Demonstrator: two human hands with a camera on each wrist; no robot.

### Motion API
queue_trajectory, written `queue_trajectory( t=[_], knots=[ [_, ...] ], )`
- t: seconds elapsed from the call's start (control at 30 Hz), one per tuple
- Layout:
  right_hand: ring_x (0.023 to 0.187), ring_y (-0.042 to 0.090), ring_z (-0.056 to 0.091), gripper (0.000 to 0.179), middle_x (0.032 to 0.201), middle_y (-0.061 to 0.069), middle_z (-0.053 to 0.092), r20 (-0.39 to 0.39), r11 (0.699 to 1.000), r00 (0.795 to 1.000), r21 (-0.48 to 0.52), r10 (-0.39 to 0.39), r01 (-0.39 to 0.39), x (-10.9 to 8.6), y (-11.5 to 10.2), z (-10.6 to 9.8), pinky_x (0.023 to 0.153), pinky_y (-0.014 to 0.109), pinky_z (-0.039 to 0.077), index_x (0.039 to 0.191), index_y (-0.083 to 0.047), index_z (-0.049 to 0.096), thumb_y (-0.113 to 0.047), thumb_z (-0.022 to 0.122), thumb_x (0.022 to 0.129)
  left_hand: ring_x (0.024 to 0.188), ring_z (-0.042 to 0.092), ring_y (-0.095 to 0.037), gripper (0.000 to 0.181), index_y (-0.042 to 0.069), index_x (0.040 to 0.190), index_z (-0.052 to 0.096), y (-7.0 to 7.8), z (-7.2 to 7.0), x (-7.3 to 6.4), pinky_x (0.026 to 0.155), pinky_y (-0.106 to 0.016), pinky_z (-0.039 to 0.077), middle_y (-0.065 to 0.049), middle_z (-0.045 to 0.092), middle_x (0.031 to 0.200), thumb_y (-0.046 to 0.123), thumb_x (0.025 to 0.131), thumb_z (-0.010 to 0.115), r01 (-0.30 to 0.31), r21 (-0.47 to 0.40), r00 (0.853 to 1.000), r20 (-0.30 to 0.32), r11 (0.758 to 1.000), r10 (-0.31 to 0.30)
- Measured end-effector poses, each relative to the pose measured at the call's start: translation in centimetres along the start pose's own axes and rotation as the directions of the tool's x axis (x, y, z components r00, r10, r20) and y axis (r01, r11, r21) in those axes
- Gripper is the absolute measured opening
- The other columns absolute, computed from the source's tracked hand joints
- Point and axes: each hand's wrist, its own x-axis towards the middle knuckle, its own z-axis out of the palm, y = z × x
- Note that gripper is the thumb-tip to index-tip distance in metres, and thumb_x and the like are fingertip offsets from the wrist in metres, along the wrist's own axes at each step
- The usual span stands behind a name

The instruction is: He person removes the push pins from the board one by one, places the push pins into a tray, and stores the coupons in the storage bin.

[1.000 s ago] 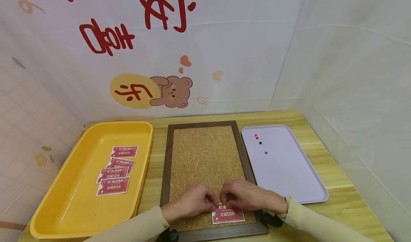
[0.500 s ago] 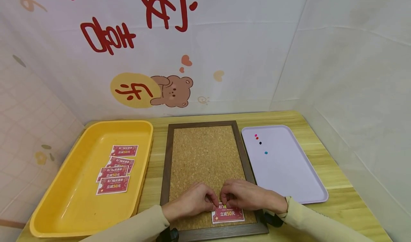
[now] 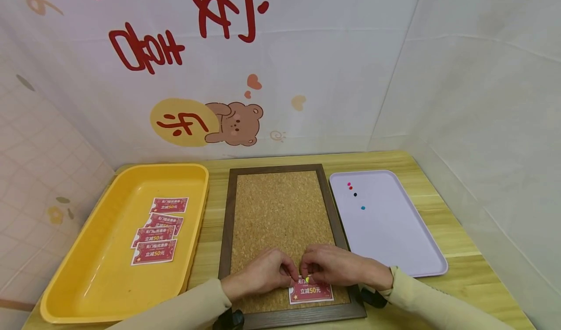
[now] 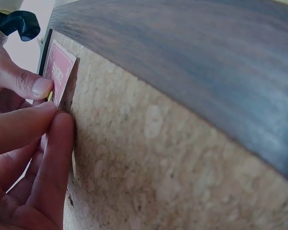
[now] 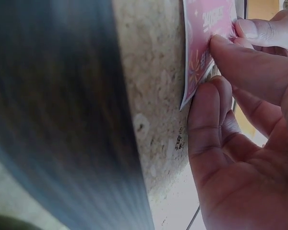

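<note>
A red paper coupon (image 3: 310,293) with white and yellow print lies over the near end of the framed cork board (image 3: 280,213). My left hand (image 3: 265,271) pinches its upper left corner between thumb and fingers. Along the upper edge my right hand (image 3: 335,265) grips it too; in the right wrist view the thumb (image 5: 240,60) presses the front while fingers (image 5: 205,110) curl behind. A small yellow pin head (image 3: 308,280) shows at the coupon's upper edge, right between the two hands' fingertips. The left wrist view shows only a yellow sliver of it.
To the left stands a deep yellow tray (image 3: 65,291) holding several overlapping red coupons (image 3: 154,252). A flat lilac tray (image 3: 394,232) on the right has several small coloured pins (image 3: 355,194) near its far left corner. The board's dark wooden frame (image 3: 226,232) surrounds the cork.
Both hands keep their places on the coupon. The yellow pin head shows more clearly between the fingertips than half a second ago.
</note>
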Motion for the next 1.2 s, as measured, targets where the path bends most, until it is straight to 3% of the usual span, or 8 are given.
queue_trajectory(
  t=[0.47,0.73,0.97,1.2],
  knots=[
    [0.076,-0.004,0.046,0.019,0.085,-0.018,0.050,-0.008,1.000,1.000,-0.022,-0.018,0.018,0.1,0.0,0.2,0.070,0.017,0.039,0.086,-0.025,0.066,-0.008,0.076,0.091,0.066,0.056,0.006,0.014,0.013,0.081,0.079,-0.1,0.1,0.1,0.064,-0.018,0.048,0.016,0.067,0.073,-0.001,0.083,0.082,0.023,0.006,1.000,0.000,1.000,-0.023],
    [0.077,-0.003,0.046,0.020,0.086,-0.018,0.050,-0.003,1.000,1.000,-0.018,-0.018,0.018,0.0,0.0,0.1,0.071,0.018,0.039,0.085,-0.026,0.065,-0.011,0.076,0.091,0.066,0.057,0.005,0.014,0.012,0.081,0.079,-0.1,0.1,0.0,0.063,-0.018,0.048,0.013,0.069,0.073,-0.002,0.082,0.082,0.002,0.005,1.000,-0.002,1.000,-0.002],
    [0.080,-0.004,0.051,0.017,0.091,-0.017,0.056,0.002,0.995,0.999,0.094,-0.040,0.039,-0.4,-0.1,-0.7,0.073,0.018,0.046,0.087,-0.023,0.067,-0.008,0.074,0.093,0.065,0.056,0.006,0.015,0.012,0.081,0.079,0.1,0.0,-0.1,0.063,-0.017,0.048,0.015,0.067,0.073,-0.003,0.083,0.079,0.009,0.005,1.000,-0.019,1.000,-0.009],
    [0.080,-0.003,0.056,0.019,0.091,-0.018,0.063,-0.086,0.984,0.996,0.174,-0.011,0.026,-1.1,0.0,-2.3,0.073,0.021,0.051,0.089,-0.022,0.067,-0.006,0.074,0.094,0.070,0.060,0.001,0.012,0.010,0.087,0.074,0.7,-0.4,-0.5,0.065,-0.021,0.051,0.008,0.069,0.078,-0.003,0.087,0.076,0.011,-0.060,0.997,-0.075,0.998,-0.015]
  ],
)
